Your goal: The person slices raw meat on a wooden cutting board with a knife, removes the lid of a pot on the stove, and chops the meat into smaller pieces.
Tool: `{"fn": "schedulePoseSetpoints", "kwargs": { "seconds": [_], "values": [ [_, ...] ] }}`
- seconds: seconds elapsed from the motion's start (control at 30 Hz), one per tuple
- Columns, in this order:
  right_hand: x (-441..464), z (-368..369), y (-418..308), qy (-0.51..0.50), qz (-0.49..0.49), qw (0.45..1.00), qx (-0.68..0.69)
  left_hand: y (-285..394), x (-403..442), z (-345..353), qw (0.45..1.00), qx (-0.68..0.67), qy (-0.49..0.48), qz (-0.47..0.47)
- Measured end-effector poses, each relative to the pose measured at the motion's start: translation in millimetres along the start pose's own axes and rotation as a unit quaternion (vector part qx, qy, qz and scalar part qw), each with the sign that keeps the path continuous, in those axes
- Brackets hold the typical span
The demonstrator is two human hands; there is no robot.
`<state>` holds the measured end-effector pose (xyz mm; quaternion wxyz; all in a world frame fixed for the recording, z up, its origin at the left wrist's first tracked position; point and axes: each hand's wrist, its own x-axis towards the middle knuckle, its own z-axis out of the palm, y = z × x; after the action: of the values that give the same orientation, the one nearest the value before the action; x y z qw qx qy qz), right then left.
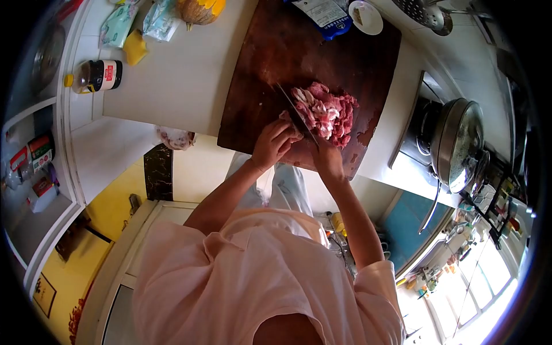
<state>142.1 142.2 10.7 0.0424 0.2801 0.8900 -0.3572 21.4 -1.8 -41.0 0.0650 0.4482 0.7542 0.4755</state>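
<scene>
My right hand (329,158) is closed round the handle of a kitchen knife (296,112), its blade seen nearly edge-on and slanting up to the left. Just left of the blade, my left hand (275,144) presses with bent fingers on a small piece of raw meat (286,117). Right of the blade lies a pile of cut raw meat (330,112), red with pale fat. All of this rests on a dark brown wooden cutting board (253,69). The knife's handle is mostly hidden in my right hand.
A blue-and-white packet (326,17) and a small white dish (366,18) sit at the board's far end. Leftward on the counter are a dark sauce bottle (102,76), a pumpkin (200,10) and packets (164,20). A lidded pan (457,144) stands on the stove at right.
</scene>
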Motion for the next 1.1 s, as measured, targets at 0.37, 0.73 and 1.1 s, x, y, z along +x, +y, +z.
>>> {"fn": "schedulePoseSetpoints", "kwargs": {
  "seconds": [0.37, 0.73, 1.1],
  "values": [
    [-50, -60, -15, -0.108, 0.058, 0.984, -0.132, -2, -1, 0, 1.0, 0.012, 0.003, 0.007],
    [57, 18, -34, -0.129, -0.032, 0.972, -0.191, -5, -5, 4, 1.0, 0.009, -0.002, -0.023],
    [-56, -57, 10, -0.067, 0.07, 0.993, -0.071, 0, -3, -3, 0.999, 0.023, 0.013, 0.022]
  ]
}}
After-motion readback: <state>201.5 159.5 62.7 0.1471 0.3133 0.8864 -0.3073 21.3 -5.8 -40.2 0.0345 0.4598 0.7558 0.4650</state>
